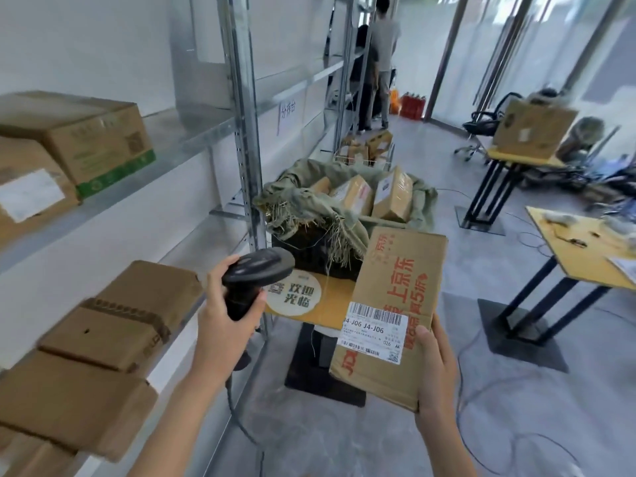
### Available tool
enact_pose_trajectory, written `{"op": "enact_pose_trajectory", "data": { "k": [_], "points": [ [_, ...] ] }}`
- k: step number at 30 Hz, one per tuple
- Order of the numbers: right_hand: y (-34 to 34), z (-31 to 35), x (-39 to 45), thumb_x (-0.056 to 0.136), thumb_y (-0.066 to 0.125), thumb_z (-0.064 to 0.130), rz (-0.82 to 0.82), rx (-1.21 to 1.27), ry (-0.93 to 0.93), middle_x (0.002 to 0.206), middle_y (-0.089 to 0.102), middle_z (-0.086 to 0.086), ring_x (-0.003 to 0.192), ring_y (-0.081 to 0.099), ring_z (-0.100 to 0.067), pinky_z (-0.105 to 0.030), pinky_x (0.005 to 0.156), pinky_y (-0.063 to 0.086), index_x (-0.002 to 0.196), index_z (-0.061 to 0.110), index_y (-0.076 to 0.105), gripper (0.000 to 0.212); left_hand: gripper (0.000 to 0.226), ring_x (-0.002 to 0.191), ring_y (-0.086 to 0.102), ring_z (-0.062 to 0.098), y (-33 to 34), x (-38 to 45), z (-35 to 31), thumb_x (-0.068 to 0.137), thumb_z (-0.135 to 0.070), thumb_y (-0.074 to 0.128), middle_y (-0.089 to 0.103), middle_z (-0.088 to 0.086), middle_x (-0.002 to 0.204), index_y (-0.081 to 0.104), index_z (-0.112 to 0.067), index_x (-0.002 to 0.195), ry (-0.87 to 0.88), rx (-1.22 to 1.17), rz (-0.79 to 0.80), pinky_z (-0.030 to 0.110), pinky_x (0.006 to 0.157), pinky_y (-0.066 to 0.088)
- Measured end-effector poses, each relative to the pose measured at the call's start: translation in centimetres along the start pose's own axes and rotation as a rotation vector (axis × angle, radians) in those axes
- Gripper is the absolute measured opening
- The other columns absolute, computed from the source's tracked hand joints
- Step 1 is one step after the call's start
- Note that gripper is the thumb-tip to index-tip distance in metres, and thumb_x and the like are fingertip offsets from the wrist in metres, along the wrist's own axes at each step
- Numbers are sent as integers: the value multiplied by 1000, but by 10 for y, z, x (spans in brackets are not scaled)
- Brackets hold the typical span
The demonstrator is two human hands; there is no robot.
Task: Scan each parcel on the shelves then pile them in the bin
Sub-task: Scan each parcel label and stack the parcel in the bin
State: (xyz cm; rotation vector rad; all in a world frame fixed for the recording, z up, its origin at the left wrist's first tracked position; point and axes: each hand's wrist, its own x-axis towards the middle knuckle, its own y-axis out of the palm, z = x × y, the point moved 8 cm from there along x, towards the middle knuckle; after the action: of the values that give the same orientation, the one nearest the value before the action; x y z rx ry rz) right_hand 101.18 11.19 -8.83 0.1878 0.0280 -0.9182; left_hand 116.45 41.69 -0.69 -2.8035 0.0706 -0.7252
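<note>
1. Parcel [392, 304], a flat brown cardboard box with red print and a white barcode label [375, 333], is held up in mid-air over the grey floor [481, 263], its label facing the camera
2. Metal shelves [192, 139] run along the white wall on the left, carrying more cardboard boxes [103, 339] on the lower level and others [79, 139] on the upper one
3. Ahead, a bin [309, 249] lined with a green sack [309, 204] sits on a small yellow-topped table [330, 304] and already has several parcels [371, 194] in it
4. Yellow tables [581, 253] stand to the right; 2 people [378, 56] stand far down the aisle
5. Right hand [437, 370] grips the parcel at its lower right corner, thumb on the front face beside the label
6. Left hand [220, 318] has its fingers wrapped around the handle of a black scanner [254, 273], whose head is left of the parcel and apart from it
</note>
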Motion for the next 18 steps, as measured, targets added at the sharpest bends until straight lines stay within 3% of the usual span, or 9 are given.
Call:
{"op": "enact_pose_trajectory", "data": {
  "k": [3,5,8,10,13,18],
  "points": [
    [9,8,26,95,59,34,3,-11,-8,116,73,12,96,72,-7,-27,72,55,134,47,59,40,73,81,67,32,31,33,-3,90,-12,74,66,17,117,38,-63,128,20,-17,34,39,75,61],
    [23,16,50,93,58,39,15,-11,-7,114,74,14,96,72,-7,-25,69,55,134,47,59,42,72,83,69,36,48,59,0,92,-10,73,64,11,123,39,-61,129,18,-47,49,46,75,62],
    [57,26,92,99,54,34,60,17,13,121,72,10,103,72,-16,-35,73,59,134,46,59,37,68,61,70,18,67,100,6,93,-10,73,66,2,115,40,-56,132,35,-69,44,30,56,60],
    [88,31,122,99,55,34,89,35,32,120,73,8,102,73,-18,-33,67,60,135,43,59,37,66,66,70,8,77,128,16,93,-10,73,64,-7,114,41,-49,135,32,-86,31,23,58,59],
    [134,38,164,98,57,35,107,41,60,113,75,8,91,75,-15,-29,60,59,136,41,59,39,68,70,69,17,89,169,33,93,-11,73,66,-1,116,40,-52,135,11,-106,17,28,64,59],
    [201,51,227,97,56,36,143,19,42,110,76,12,94,75,-16,-33,64,60,136,43,59,40,70,65,70,16,104,229,62,93,-9,73,63,3,120,41,-60,129,-4,-132,10,22,54,57]
  ]
}}
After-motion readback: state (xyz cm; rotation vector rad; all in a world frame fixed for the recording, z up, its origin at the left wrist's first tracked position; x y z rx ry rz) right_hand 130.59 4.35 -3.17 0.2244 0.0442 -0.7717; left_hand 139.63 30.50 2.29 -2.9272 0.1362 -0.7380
